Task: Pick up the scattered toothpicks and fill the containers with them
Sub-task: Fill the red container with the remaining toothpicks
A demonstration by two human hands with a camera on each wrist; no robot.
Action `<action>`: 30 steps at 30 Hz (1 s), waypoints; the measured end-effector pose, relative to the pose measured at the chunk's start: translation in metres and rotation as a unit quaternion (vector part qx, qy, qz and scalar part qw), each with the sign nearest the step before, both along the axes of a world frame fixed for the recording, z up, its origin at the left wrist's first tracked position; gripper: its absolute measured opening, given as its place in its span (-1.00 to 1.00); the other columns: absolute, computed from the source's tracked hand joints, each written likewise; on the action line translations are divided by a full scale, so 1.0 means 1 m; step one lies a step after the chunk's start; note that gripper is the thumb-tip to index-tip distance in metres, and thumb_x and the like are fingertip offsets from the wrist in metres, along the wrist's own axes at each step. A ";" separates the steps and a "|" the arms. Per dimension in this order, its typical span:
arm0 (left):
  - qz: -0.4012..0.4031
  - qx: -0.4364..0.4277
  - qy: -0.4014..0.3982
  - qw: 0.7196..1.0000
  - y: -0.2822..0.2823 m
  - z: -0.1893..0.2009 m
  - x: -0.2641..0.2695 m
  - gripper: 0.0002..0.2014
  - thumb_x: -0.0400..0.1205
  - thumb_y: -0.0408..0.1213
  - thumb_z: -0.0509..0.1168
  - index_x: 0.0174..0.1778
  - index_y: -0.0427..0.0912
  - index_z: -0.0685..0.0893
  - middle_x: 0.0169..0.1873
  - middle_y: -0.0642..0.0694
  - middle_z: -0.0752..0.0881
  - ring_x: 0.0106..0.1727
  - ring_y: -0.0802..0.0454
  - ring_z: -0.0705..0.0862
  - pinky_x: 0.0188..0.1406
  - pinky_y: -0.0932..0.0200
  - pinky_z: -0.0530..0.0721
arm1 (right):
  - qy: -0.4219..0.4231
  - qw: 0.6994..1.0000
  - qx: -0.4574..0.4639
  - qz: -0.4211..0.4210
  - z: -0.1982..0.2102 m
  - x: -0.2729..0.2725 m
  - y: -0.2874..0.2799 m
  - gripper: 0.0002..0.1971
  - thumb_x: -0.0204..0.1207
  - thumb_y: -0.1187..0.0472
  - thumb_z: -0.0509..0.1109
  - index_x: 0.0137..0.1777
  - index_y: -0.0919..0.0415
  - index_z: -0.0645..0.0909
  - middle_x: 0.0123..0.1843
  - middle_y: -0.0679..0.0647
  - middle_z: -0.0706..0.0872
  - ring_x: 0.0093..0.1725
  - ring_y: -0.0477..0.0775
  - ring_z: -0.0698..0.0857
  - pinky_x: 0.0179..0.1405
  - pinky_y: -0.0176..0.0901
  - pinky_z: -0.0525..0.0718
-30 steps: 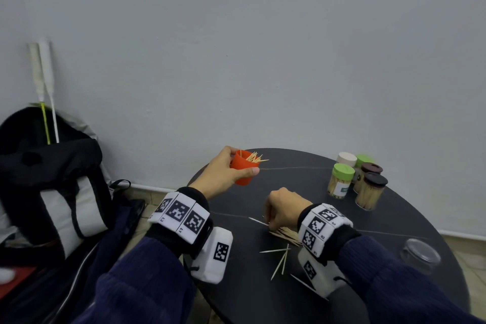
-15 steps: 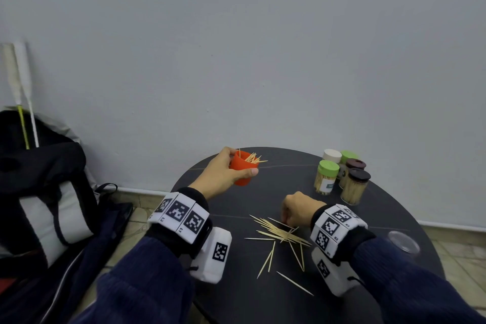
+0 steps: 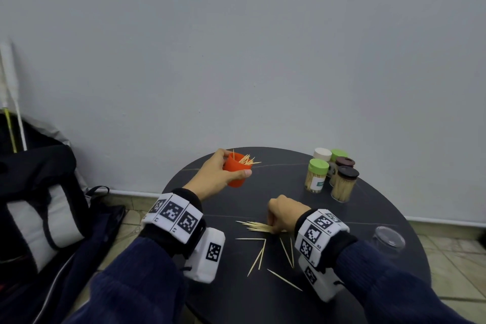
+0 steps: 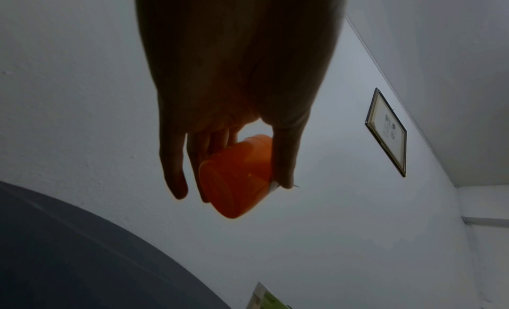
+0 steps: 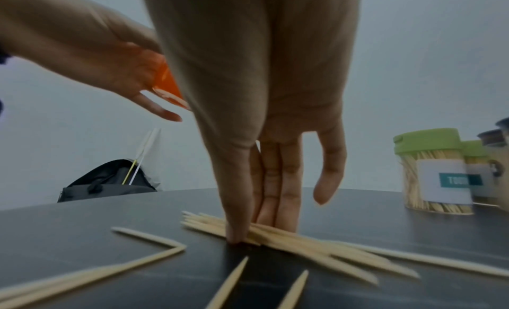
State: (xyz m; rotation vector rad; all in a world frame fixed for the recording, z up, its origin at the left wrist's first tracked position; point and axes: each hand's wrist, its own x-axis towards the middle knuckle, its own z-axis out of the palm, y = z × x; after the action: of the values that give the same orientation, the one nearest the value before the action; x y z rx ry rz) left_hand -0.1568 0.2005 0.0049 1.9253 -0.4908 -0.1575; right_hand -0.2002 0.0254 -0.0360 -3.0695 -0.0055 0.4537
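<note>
My left hand (image 3: 234, 164) holds an orange cup (image 3: 236, 179) tilted above the far left of the round black table (image 3: 368, 218); several toothpicks stick out of its mouth. From below, the orange cup (image 4: 236, 178) sits between thumb and fingers. My right hand (image 3: 273, 229) is down on the table's middle. There its thumb and fingers (image 5: 256, 231) pinch a bundle of toothpicks (image 5: 316, 244) lying flat. Several loose toothpicks (image 3: 259, 255) lie scattered just in front of that hand.
Toothpick jars with green lids (image 3: 317, 176), brown lids (image 3: 344, 184) and a white lid (image 3: 322, 154) stand grouped at the far right. A clear round container (image 3: 389, 241) sits near the right edge. A black bag (image 3: 39, 192) lies on the floor left of the table.
The right hand lifted off the spread toothpicks and has come back down to pinch them as a tighter bundle. The left hand has kept the orange cup in place.
</note>
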 end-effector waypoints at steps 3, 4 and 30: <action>-0.002 0.003 -0.003 1.000 -0.001 0.000 -0.002 -0.37 0.53 -0.15 0.43 0.46 -0.17 0.31 0.36 -0.13 0.50 0.32 -0.06 0.51 0.20 0.14 0.53 | 0.011 1.000 -0.005 0.000 0.000 0.002 0.001 -0.75 0.48 0.25 0.45 0.12 0.33 0.64 0.21 0.24 0.65 0.16 0.25 0.67 0.17 0.07 0.67; -0.002 0.002 -0.002 1.000 -0.001 0.000 -0.002 -0.37 0.53 -0.15 0.43 0.46 -0.17 0.32 0.36 -0.13 0.50 0.32 -0.05 0.52 0.20 0.15 0.53 | 0.018 1.000 -0.011 0.002 0.000 0.002 0.002 -0.73 0.49 0.25 0.44 0.15 0.35 0.62 0.23 0.26 0.64 0.18 0.26 0.66 0.18 0.08 0.66; -0.019 0.004 0.011 1.000 -0.012 -0.005 0.000 -0.35 0.51 -0.15 0.45 0.44 -0.18 0.32 0.36 -0.15 0.51 0.34 -0.09 0.52 0.34 -0.01 0.56 | -0.022 0.999 -0.016 -0.023 -0.008 0.006 -0.013 -0.69 0.61 0.27 0.27 0.31 0.36 0.53 0.30 0.30 0.54 0.25 0.31 0.61 0.22 0.06 0.62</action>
State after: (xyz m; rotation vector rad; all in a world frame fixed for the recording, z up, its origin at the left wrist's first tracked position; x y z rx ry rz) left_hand -0.1568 0.1887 0.0004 1.9200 -0.5125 -0.2052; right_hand -0.1939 0.0121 -0.0443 -3.1022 0.0729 0.3887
